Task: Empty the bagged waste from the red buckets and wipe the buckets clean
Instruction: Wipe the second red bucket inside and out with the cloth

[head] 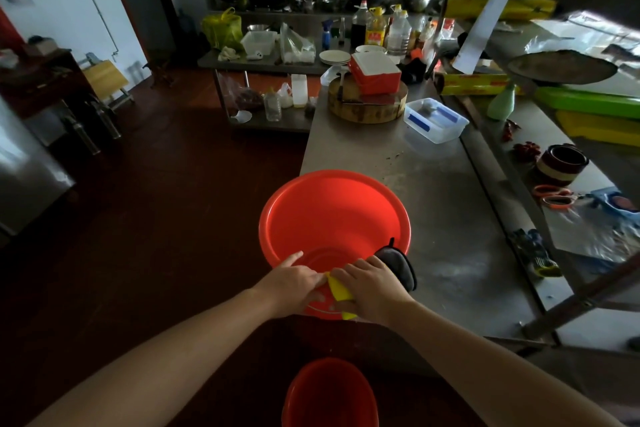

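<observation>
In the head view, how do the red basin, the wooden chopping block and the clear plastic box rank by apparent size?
1. red basin, also nearest the camera
2. wooden chopping block
3. clear plastic box

The left hand [294, 283] and right hand [370, 283] cover the near rim of the red basin [332, 218] and most of a yellow cloth [338, 289]. Whether the left hand grips cloth or rim cannot be told. A dark cloth [398, 265] sits half behind the right hand. The bottom edge cuts off the red bucket [329, 395]. The labels on the bottles [375, 30], upper centre, are too small to read.

A red-and-white box [376, 77] sits on a round chopping block [363, 112].
</observation>
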Motion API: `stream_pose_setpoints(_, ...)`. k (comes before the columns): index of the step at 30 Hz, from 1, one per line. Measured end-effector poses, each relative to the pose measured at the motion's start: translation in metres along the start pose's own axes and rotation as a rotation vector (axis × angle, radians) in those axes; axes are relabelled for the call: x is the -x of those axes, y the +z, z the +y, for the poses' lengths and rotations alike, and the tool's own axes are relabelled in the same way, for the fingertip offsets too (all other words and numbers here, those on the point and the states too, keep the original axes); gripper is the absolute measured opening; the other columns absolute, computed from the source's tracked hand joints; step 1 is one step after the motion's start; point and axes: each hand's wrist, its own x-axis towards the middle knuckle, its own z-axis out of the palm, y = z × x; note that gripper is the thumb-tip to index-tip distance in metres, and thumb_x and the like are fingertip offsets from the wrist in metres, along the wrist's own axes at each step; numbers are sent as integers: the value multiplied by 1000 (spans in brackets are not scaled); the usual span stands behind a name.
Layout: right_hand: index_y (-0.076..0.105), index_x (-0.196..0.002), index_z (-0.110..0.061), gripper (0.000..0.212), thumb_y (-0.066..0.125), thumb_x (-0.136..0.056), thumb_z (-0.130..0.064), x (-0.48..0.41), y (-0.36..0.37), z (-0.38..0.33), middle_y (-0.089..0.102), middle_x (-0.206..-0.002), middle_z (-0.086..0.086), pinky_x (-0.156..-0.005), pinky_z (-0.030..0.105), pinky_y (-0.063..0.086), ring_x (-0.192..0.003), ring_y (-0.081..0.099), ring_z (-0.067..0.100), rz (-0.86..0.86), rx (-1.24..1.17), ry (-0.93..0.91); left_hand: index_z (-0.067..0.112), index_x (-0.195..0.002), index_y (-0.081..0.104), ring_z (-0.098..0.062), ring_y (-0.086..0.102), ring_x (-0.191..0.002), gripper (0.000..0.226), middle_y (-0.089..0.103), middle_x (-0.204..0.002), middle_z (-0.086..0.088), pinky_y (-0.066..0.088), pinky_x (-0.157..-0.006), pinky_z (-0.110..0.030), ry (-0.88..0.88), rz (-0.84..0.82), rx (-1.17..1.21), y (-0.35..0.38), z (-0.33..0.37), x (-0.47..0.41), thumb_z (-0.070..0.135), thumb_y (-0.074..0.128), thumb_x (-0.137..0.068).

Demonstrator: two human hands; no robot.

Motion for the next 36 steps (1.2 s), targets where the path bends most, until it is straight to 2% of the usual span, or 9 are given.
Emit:
stream_pose_setpoints(4,65,-128,-26,71,43,-86,-79,12,1,32,70,-107,-9,-88,37,52,-97,66,18,15,2,-69,32,-124,60,0,56,-120,46,66,-119,18,5,-127,-44,-7,45,-15,3,-32,14,56,33,-96)
stream_pose_setpoints(7,62,-134,-27,76,38,-84,-79,8,-5,49,68,-118,-7,-99,38,45,-108,63,20,-62,-45,-54,37,-131,57,0,47,-132,30,60,-132,18,-2,-124,-37,-50,89,-13,0,-60,18,36,50,-102)
stream_pose_setpoints(10,56,-140,-27,81,31,-84,-80,0,-11,52,64,-126,-5,-105,39,37,-116,58,22,-150,-71,-34,37,-131,55,-4,39,-141,29,56,-137,17,-4,-122,-38,-71,75,-33,-7,-70,16,34,52,-102)
stream_pose_setpoints(15,60,-135,-28,67,45,-89,-74,-2,-3,35,68,-115,-9,-95,42,47,-105,63,21,-59,-8,-44,27,-134,53,-9,46,-134,48,59,-134,10,6,-126,-47,6,7,-161,-6,-44,9,57,42,-100)
stream_pose_setpoints(21,58,-132,-28,69,39,-89,-78,-6,2,20,68,-111,-10,-87,40,51,-98,64,19,-15,-49,-54,22,-134,52,-9,55,-119,36,64,-117,8,15,-125,-47,40,102,-30,7,-8,-2,40,45,-103)
stream_pose_setpoints(26,67,-125,-28,64,45,-85,-73,12,-6,59,70,-108,-10,-91,35,52,-97,66,16,3,11,-104,32,-132,57,-11,40,-142,31,60,-136,14,9,-126,-44,-9,124,-104,-2,-56,23,30,50,-101)
stream_pose_setpoints(31,56,-140,-26,70,44,-91,-74,-1,-15,43,66,-121,-5,-101,40,41,-112,59,22,-184,-11,-21,28,-143,47,-12,25,-150,42,47,-149,11,-1,-125,-46,-129,36,-131,-19,-61,20,23,47,-102)
stream_pose_setpoints(34,69,-124,-26,63,62,-82,-73,-5,-8,17,72,-101,-8,-81,36,54,-90,68,20,9,69,-52,22,-144,46,-14,34,-144,54,51,-146,5,-2,-126,-48,-67,-3,-144,-10,-35,18,43,35,-96)
stream_pose_setpoints(36,70,-121,-26,62,63,-80,-72,-11,-4,-1,71,-99,-9,-77,36,55,-87,68,19,45,89,-32,21,-140,48,-13,44,-136,56,56,-137,4,5,-126,-49,-29,-11,-157,-1,-18,13,55,32,-98)
